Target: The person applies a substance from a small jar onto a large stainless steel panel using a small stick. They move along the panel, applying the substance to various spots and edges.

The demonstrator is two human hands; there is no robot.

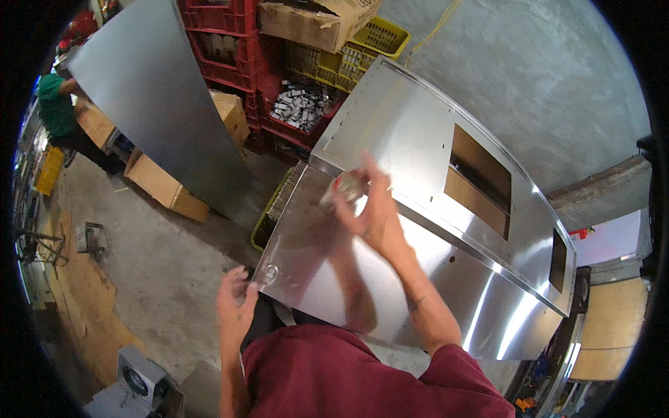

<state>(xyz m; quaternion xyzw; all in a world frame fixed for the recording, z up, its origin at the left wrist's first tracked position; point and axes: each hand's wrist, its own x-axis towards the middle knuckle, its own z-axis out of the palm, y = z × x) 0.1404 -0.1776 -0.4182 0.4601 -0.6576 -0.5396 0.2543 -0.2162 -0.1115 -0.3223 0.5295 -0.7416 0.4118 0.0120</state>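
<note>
A large stainless-steel sheet-metal housing (306, 268) lies in front of me, its shiny surface reflecting my arm. Over its near panel, my right hand (376, 216) grips a small round, translucent thing with a red patch (346, 187); motion blur hides its exact kind. My left hand (237, 303) is at the panel's left corner, fingers apart and slightly bent, holding nothing I can see. Close to that corner a small ring-shaped mark or part (270, 273) shows on the metal. Rectangular cutouts (477, 181) open in the housing's farther face.
Stacked red crates (223, 52), one holding small metal parts (300, 104), stand behind the housing beside yellow baskets (380, 36). A tall metal sheet (153, 90) leans at the left near open cardboard boxes (164, 184). A person in green (57, 108) stands beyond it.
</note>
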